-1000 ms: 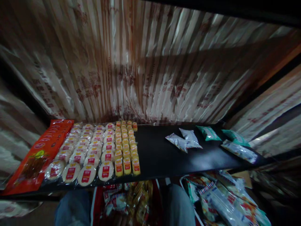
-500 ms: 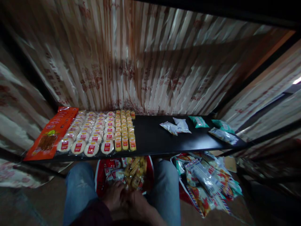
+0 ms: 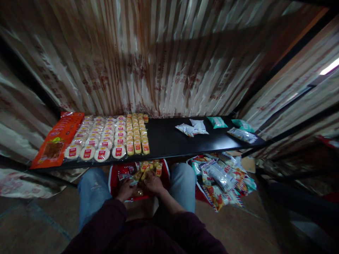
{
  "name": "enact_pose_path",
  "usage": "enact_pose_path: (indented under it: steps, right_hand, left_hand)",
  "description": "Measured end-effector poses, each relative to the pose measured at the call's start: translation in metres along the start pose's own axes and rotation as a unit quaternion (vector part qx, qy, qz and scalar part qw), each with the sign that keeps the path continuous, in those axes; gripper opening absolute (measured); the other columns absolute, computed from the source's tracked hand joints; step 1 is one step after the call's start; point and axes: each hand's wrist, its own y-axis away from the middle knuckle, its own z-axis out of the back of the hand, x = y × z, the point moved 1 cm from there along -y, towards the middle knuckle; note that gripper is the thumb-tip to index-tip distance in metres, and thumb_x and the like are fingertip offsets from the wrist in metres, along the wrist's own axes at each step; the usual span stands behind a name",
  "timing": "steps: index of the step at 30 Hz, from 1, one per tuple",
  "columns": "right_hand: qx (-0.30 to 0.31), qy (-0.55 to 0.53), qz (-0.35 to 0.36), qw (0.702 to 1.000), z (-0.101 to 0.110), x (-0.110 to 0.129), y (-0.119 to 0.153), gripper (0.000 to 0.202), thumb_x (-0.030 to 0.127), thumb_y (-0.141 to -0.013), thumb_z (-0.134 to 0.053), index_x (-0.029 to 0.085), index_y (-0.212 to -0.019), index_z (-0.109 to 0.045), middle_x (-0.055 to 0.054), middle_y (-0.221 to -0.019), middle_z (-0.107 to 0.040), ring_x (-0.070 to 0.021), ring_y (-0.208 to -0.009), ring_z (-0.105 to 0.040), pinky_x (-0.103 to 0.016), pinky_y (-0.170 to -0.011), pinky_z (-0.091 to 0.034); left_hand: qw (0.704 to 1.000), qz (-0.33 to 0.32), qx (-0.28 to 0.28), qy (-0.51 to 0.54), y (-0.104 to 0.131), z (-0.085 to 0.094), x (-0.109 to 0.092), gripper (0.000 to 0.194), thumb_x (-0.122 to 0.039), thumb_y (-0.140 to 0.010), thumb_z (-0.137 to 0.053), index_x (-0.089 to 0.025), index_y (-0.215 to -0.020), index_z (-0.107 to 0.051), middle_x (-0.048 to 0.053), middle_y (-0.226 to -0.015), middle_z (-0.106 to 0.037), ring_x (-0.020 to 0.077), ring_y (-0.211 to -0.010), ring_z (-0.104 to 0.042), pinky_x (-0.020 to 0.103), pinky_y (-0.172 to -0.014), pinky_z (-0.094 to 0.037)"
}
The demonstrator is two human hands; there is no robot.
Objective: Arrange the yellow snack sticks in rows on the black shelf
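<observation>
Both my hands are down in a red bin [image 3: 166, 176] between my knees. My right hand [image 3: 153, 182] has its fingers curled onto the small yellow wrapped biscuits [image 3: 144, 173]. At the bin's left part, my left hand [image 3: 126, 190] is bent around the edge of the packets, beside red-and-white striped packets [image 3: 126, 171]; what its fingers hold is too dark to make out. Above the bin, on a black shelf [image 3: 166, 141], stand neat rows of small yellow wrapped biscuits [image 3: 137, 135] and white round wrapped crackers [image 3: 102, 154].
An orange packet [image 3: 54, 144] lies at the shelf's left end. Silver bags [image 3: 198, 126] and teal bags [image 3: 217, 122] lie loosely on its right part. A heap of snack bags [image 3: 221, 176] fills a container right of my knee. Metal posts and a patterned curtain [image 3: 143, 63] surround the shelf.
The view has shifted, so the shelf sits higher. My hands, close together at the bin's near edge before, are now apart and deeper in it, the right among the yellow biscuits.
</observation>
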Motion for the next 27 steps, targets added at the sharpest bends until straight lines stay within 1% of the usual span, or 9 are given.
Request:
enact_pose_path:
  steps: [5, 7, 9, 12, 15, 18, 20, 23, 27]
  right_hand:
    - [-0.041, -0.075, 0.102, 0.991, -0.005, 0.008, 0.006, 0.03, 0.019, -0.079, -0.053, 0.022, -0.105, -0.068, -0.006, -0.118, -0.066, -0.0195, -0.111, -0.06, -0.031, -0.098, -0.043]
    - [-0.083, -0.096, 0.084, 0.988, -0.003, 0.004, 0.005, 0.03, 0.017, -0.078, -0.052, 0.021, -0.103, -0.068, -0.006, -0.112, -0.068, -0.0189, -0.107, -0.062, -0.031, -0.097, -0.045]
    - [-0.148, -0.097, 0.031, 0.984, 0.002, -0.006, 0.002, 0.029, 0.015, -0.078, -0.05, 0.018, -0.101, -0.068, -0.008, -0.109, -0.068, -0.0198, -0.105, -0.062, -0.031, -0.097, -0.045]
    - [-0.218, -0.085, -0.034, 0.972, 0.013, -0.023, -0.008, 0.032, 0.015, -0.079, -0.047, 0.015, -0.105, -0.066, -0.011, -0.113, -0.066, -0.0217, -0.107, -0.06, -0.034, -0.098, -0.044]
    - [-0.2, -0.086, -0.05, 0.975, 0.014, -0.031, -0.016, 0.039, 0.013, -0.08, -0.045, 0.013, -0.114, -0.062, -0.012, -0.117, -0.064, -0.0216, -0.111, -0.058, -0.034, -0.101, -0.042]
    - [-0.13, -0.091, -0.048, 0.986, 0.001, -0.029, -0.019, 0.045, 0.015, -0.079, -0.049, 0.017, -0.124, -0.058, -0.01, -0.129, -0.059, -0.0216, -0.12, -0.054, -0.033, -0.104, -0.04]
    - [-0.069, -0.101, -0.04, 0.992, -0.009, -0.024, -0.018, 0.049, 0.019, -0.079, -0.053, 0.02, -0.127, -0.055, -0.007, -0.134, -0.055, -0.0218, -0.126, -0.049, -0.033, -0.106, -0.037]
    - [-0.028, -0.132, -0.028, 0.99, -0.015, -0.02, -0.015, 0.048, 0.024, -0.078, -0.055, 0.021, -0.126, -0.056, -0.006, -0.13, -0.058, -0.022, -0.125, -0.05, -0.034, -0.106, -0.037]
    - [-0.034, -0.184, -0.076, 0.979, -0.009, -0.022, -0.015, 0.04, 0.019, -0.076, -0.052, 0.022, -0.114, -0.065, -0.004, -0.111, -0.069, -0.0214, -0.105, -0.063, -0.032, -0.094, -0.047]
  left_hand:
    - [0.996, 0.036, -0.033, 0.073, -0.004, -0.001, 0.003, 0.034, -0.022, -0.079, -0.051, -0.017, -0.11, -0.065, 0.007, -0.108, -0.07, 0.0178, -0.103, -0.063, 0.029, -0.092, -0.046]
    - [0.993, 0.046, -0.05, 0.093, -0.004, -0.001, 0.002, 0.032, -0.022, -0.08, -0.05, -0.016, -0.108, -0.066, 0.008, -0.107, -0.071, 0.0188, -0.103, -0.063, 0.03, -0.092, -0.046]
    - [0.991, 0.055, -0.065, 0.108, -0.004, 0.0, 0.002, 0.033, -0.022, -0.081, -0.049, -0.016, -0.109, -0.065, 0.009, -0.107, -0.07, 0.0201, -0.102, -0.064, 0.032, -0.093, -0.046]
    - [0.984, 0.05, -0.106, 0.138, -0.008, 0.003, 0.001, 0.038, -0.025, -0.082, -0.05, -0.018, -0.118, -0.06, 0.009, -0.121, -0.064, 0.0207, -0.114, -0.057, 0.033, -0.1, -0.041]
    - [0.967, 0.063, -0.117, 0.218, -0.02, 0.004, -0.005, 0.051, -0.028, -0.081, -0.055, -0.019, -0.131, -0.05, 0.01, -0.135, -0.055, 0.0219, -0.127, -0.048, 0.034, -0.104, -0.038]
    - [0.947, 0.104, -0.055, 0.297, -0.036, -0.001, -0.015, 0.067, -0.03, -0.083, -0.055, -0.017, -0.144, -0.031, 0.015, -0.145, -0.042, 0.0224, -0.133, -0.041, 0.034, -0.103, -0.039]
    - [0.942, 0.108, -0.018, 0.316, -0.043, -0.007, -0.022, 0.073, -0.03, -0.083, -0.056, -0.014, -0.147, -0.024, 0.018, -0.146, -0.04, 0.0222, -0.131, -0.043, 0.033, -0.101, -0.041]
    - [0.945, 0.082, 0.031, 0.315, -0.045, -0.015, -0.026, 0.073, -0.029, -0.077, -0.065, -0.016, -0.142, -0.036, 0.015, -0.136, -0.053, 0.0229, -0.122, -0.053, 0.034, -0.099, -0.044]
    - [0.947, 0.047, 0.054, 0.314, -0.039, -0.016, -0.017, 0.059, -0.035, -0.069, -0.072, -0.015, -0.123, -0.058, 0.011, -0.118, -0.066, 0.0255, -0.111, -0.06, 0.039, -0.097, -0.046]
